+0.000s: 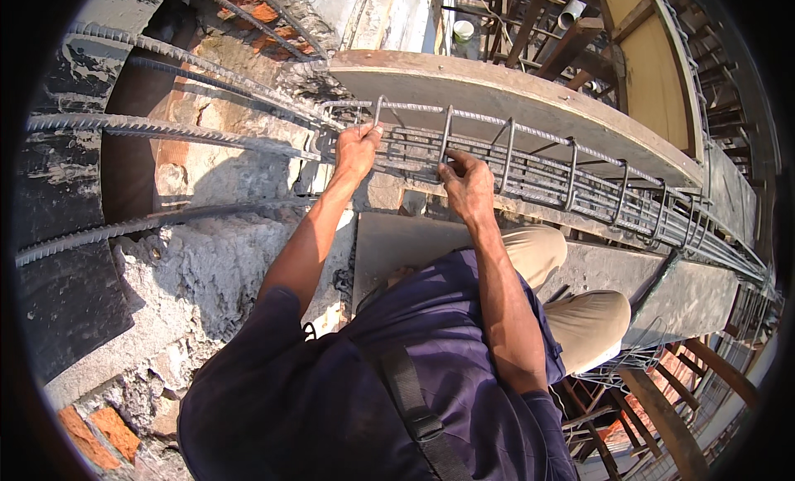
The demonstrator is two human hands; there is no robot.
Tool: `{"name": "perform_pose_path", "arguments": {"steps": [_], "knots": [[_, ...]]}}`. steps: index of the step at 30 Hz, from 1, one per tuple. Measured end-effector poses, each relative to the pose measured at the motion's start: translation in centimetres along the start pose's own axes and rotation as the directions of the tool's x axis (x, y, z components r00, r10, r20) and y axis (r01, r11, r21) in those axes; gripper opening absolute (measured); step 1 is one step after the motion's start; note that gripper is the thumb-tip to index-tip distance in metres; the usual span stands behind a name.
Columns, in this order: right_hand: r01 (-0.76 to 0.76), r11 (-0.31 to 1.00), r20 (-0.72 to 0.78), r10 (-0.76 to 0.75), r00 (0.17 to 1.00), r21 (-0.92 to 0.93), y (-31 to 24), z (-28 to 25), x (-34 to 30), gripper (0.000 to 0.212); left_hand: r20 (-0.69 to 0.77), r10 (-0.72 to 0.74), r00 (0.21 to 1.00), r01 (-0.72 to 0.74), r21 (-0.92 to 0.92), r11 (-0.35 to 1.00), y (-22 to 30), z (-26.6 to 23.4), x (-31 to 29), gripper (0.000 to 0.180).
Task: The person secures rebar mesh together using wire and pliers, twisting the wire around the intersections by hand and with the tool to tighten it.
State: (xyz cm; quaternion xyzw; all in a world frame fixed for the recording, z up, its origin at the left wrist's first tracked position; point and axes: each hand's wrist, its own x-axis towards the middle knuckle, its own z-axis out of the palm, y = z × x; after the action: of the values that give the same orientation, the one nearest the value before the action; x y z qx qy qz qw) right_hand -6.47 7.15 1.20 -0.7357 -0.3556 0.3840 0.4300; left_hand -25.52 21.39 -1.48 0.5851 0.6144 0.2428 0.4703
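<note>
A long rebar cage (538, 133) of ribbed steel bars runs from the middle of the head view toward the far right, with several bent steel stirrups (572, 170) around it. Close to the cage's left end, my left hand (356, 156) is closed on a stirrup (379, 110) that rises above its fingers. My right hand (469, 185) pinches another stirrup (446, 132) a little further right. Both thumbs are up against the steel, and parts of the gripped stirrups are hidden behind my fingers.
Thick ribbed bars (166, 129) project from the left toward the cage's end. A formwork board (530, 108) stands along the cage's far side. Rough concrete (215, 274) lies to my left. Timber (662, 411) and open gaps show below at the right.
</note>
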Motion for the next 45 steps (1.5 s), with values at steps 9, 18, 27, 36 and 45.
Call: {"name": "perform_pose_path", "arguments": {"steps": [9, 18, 27, 36, 45], "knots": [[-0.002, 1.0, 0.013, 0.002, 1.0, 0.019, 0.6, 0.1, 0.2, 0.038, -0.142, 0.026, 0.99, -0.025, 0.011, 1.0, -1.5, -0.8, 0.8, 0.025], [-0.026, 0.999, 0.019, 0.025, 0.999, 0.031, 0.5, 0.4, 0.2, 0.037, -0.201, 0.026, 0.979, -0.002, 0.118, 0.993, -1.7, -1.4, 0.9, 0.024], [-0.025, 0.999, 0.011, 0.025, 1.0, 0.029, 0.3, 0.3, 0.1, 0.036, -0.222, 0.138, 0.965, -0.072, 0.279, 0.957, 0.4, -1.7, 0.1, 0.03], [-0.016, 1.0, 0.01, 0.016, 1.0, 0.018, 0.1, 0.3, 0.0, 0.036, -0.253, 0.237, 0.938, -0.098, 0.462, 0.881, 0.9, -2.2, -0.2, 0.031], [-0.034, 0.999, 0.014, 0.033, 0.999, 0.035, 0.4, 0.5, 0.2, 0.037, -0.274, 0.268, 0.924, -0.097, 0.509, 0.855, -0.4, -2.9, 0.4, 0.031]]}}
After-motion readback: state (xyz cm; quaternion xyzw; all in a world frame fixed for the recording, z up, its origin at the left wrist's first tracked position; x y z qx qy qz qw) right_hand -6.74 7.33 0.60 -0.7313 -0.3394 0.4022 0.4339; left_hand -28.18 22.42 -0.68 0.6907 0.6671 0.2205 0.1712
